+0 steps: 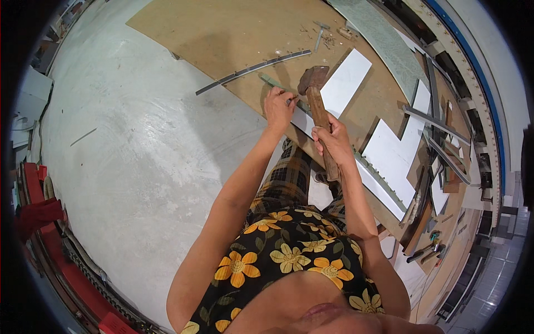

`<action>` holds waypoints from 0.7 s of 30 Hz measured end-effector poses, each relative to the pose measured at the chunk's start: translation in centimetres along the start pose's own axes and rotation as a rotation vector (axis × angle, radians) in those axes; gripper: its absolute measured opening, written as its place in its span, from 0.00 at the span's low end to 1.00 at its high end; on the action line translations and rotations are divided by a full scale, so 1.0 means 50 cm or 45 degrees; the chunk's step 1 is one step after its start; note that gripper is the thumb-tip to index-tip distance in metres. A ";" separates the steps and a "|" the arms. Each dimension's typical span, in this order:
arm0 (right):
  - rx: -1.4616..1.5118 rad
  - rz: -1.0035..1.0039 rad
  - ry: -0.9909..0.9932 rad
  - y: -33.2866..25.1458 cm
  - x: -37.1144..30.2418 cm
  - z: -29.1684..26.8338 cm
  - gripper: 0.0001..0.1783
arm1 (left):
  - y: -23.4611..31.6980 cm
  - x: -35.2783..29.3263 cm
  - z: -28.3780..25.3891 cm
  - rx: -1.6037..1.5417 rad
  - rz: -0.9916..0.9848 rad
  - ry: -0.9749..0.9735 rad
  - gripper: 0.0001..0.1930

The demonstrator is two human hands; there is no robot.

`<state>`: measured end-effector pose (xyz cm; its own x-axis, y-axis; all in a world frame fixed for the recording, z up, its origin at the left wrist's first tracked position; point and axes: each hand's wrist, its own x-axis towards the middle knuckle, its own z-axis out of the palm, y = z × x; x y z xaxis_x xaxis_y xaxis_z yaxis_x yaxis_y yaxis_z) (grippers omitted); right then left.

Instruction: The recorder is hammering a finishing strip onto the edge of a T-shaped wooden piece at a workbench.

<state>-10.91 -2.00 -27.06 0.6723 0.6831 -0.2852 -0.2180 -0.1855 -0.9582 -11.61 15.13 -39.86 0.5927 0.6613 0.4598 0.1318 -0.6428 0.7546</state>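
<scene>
My right hand (332, 140) is wrapped round the wooden handle of a hammer (319, 108). The hammer's rusty, blocky head is up, at the far end of the handle, just right of my left hand (280, 108). The fingers of my left hand are pinched together over a narrow strip, and a small dark thing shows at their tips, too small to name. That strip has a green end (270, 80) past my fingers and a white part (302, 120) between my hands. It lies along the near edge of the brown worktable (222, 39).
A white panel (349, 83) lies just beyond the hammer. A long dark slotted strip (253, 69) overhangs the table's left edge. Right are a stepped white panel (388, 153), a green-edged strip (384, 186), metal bars (436, 123) and hand tools (428, 251). Another hammer (319, 34) lies far back.
</scene>
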 end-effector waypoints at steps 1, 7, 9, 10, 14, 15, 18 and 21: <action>-0.006 -0.033 0.015 -0.001 0.005 0.004 0.18 | -0.001 0.002 0.000 -0.001 -0.004 0.001 0.07; -0.067 -0.037 0.091 0.044 0.032 0.022 0.16 | 0.000 0.006 0.001 -0.014 0.000 0.002 0.07; -0.031 0.030 0.096 0.047 0.036 0.020 0.16 | -0.001 0.003 -0.002 0.002 0.004 -0.024 0.07; -0.063 0.004 0.088 0.041 0.038 0.013 0.16 | 0.001 0.003 -0.002 0.003 0.000 -0.024 0.07; -0.068 -0.053 0.089 0.013 0.026 0.018 0.17 | -0.002 0.006 -0.004 -0.006 -0.017 -0.013 0.07; -0.070 -0.052 0.090 0.013 0.023 0.018 0.17 | 0.000 0.007 -0.005 0.000 -0.018 -0.032 0.07; -0.107 -0.134 0.131 0.024 0.023 0.017 0.17 | 0.004 0.009 -0.006 -0.008 -0.024 -0.040 0.07; -0.129 0.026 0.092 0.050 0.038 0.009 0.18 | 0.002 0.010 -0.008 0.042 -0.001 -0.026 0.07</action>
<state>-10.49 -0.83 -30.00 0.7187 0.6263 -0.3021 -0.1617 -0.2720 -0.9486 -11.61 15.57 -39.37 0.6083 0.6543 0.4492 0.1582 -0.6546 0.7393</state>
